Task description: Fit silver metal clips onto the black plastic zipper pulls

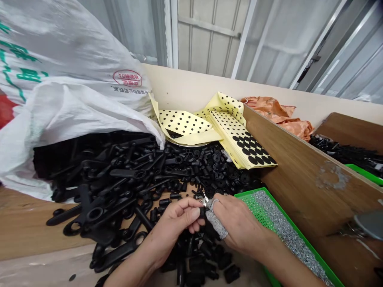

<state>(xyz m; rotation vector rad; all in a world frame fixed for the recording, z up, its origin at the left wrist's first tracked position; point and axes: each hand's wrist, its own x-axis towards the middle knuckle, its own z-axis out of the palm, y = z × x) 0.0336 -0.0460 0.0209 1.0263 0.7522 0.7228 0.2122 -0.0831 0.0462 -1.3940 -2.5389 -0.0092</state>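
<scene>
White sack (89, 103), then black levers (127, 173), left of left hand (182, 215). Left hand pinches small black part (202, 213) between the hands; right hand (236, 223) clasps metal-tipped tool (205, 200). Green tray (253, 207) right of it.

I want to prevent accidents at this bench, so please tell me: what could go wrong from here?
The metal-tipped tool in the right hand is close to the left hand's fingertips, so a slip might nick them. The small black part they pinch, if dropped, could get lost among the loose black parts. The right forearm crosses the view of the green tray and might bump it, spilling the silvery pieces.
</scene>
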